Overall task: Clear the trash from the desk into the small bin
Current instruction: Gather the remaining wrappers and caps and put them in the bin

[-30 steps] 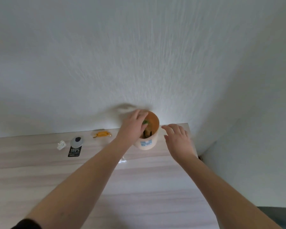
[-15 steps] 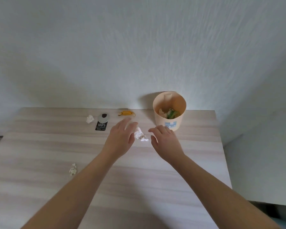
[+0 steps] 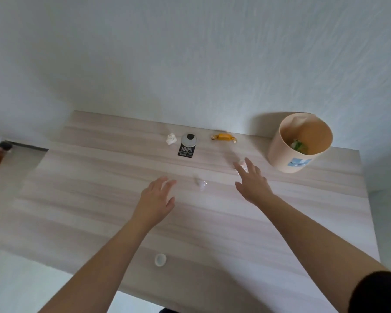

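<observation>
Crumpled wrapper on desk, between left hand and right hand, untouched

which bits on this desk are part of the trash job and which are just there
Part of the job:
- bin, some trash already inside
- white wad
- black tag
- yellow wrapper
- clear scrap, blurred
- white cap
- left hand and right hand, both open and empty

Just there:
- desk
- wall
</observation>
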Tool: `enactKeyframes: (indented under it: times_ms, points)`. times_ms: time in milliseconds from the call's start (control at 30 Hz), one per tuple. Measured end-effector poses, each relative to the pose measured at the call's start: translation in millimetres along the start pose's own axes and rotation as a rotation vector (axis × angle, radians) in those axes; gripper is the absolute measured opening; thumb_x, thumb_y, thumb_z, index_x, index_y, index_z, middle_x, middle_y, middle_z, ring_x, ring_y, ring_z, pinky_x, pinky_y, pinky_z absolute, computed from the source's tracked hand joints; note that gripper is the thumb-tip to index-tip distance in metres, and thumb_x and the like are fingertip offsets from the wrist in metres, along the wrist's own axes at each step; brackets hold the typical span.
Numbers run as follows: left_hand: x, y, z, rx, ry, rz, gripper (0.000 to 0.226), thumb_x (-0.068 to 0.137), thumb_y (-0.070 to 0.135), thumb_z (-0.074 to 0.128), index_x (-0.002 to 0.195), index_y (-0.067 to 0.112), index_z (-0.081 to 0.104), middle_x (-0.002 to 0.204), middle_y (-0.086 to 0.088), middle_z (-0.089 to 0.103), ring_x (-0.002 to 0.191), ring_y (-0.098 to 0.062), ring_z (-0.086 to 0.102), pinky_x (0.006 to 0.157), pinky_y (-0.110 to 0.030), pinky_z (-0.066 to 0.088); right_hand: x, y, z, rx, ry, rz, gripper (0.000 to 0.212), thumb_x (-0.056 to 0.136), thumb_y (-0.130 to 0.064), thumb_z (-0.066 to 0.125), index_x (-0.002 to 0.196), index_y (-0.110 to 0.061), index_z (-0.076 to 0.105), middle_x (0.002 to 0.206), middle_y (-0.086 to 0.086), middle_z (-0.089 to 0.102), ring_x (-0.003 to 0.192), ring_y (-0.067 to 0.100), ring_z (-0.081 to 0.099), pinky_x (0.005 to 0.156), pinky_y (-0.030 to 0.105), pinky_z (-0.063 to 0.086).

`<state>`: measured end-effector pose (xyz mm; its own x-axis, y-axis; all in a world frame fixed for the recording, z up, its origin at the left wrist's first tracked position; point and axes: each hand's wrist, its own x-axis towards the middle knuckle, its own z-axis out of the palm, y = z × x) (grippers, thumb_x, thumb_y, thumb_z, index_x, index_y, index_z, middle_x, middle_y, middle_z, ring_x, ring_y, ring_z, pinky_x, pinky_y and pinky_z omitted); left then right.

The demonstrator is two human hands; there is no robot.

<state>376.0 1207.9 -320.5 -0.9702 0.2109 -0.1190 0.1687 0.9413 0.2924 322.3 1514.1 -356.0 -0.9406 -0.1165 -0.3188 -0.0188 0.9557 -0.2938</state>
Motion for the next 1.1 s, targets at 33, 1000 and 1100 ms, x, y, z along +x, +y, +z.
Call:
enactKeyframes:
  times_ms: [33,1000,1100]
  points:
    - [-2,-12,2,0.008,-0.029,-0.009,0.052,0.083,0.027,0.060,0.132,0.020,0.046,0.137,-0.014,0.045,0.123,-0.034,0.043,0.092,-0.049,0.045,6,-2,4,-0.019,-0.009,0.026,0.064,0.093,-0.028,0.050,0.146,-0.032,0.014,0.159,0.006,-0.001,0.141,0.032,0.013,0.102,0.054,0.037]
    - [-11,-113,53,0.342,-0.237,0.198,0.027,0.082,0.000,0.038,0.102,0.009,0.054,0.105,-0.011,0.053,0.099,-0.032,0.050,0.084,-0.040,0.039,9,-149,71,0.070,-0.091,0.279,0.039,0.094,-0.015,0.052,0.130,-0.014,0.040,0.128,0.017,0.032,0.097,0.034,0.054,0.078,0.043,0.055]
    - [-14,-113,53,0.329,-0.209,0.216,0.026,0.083,0.001,0.037,0.101,0.010,0.054,0.106,-0.010,0.055,0.102,-0.030,0.050,0.086,-0.038,0.042,4,-145,77,0.130,-0.090,0.259,0.036,0.092,0.000,0.045,0.126,-0.010,0.047,0.127,0.015,0.037,0.106,0.033,0.043,0.082,0.038,0.051]
